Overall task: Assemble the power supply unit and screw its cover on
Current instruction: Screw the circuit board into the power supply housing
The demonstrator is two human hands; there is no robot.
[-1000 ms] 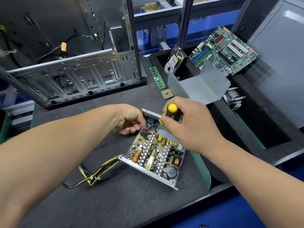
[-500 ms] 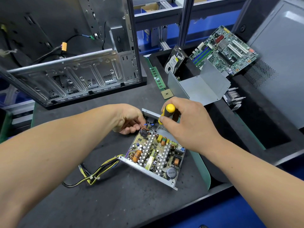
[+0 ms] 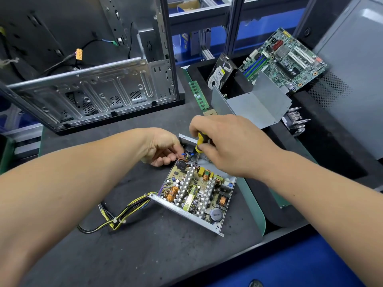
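Screwdriver [image 3: 199, 141] turned since a second ago, yellow cap now hidden in our right hand [image 3: 228, 146] | tip on board corner, 12 o'clock of power supply [image 3: 199, 191] | left hand [image 3: 163, 150] curled, steadying chassis edge | cover [image 3: 255, 104] unfitted at 1 o'clock

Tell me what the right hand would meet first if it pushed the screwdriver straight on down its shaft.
Probably the power supply's circuit board, near its far corner: the screwdriver in the right hand already points there; contact is unclear.
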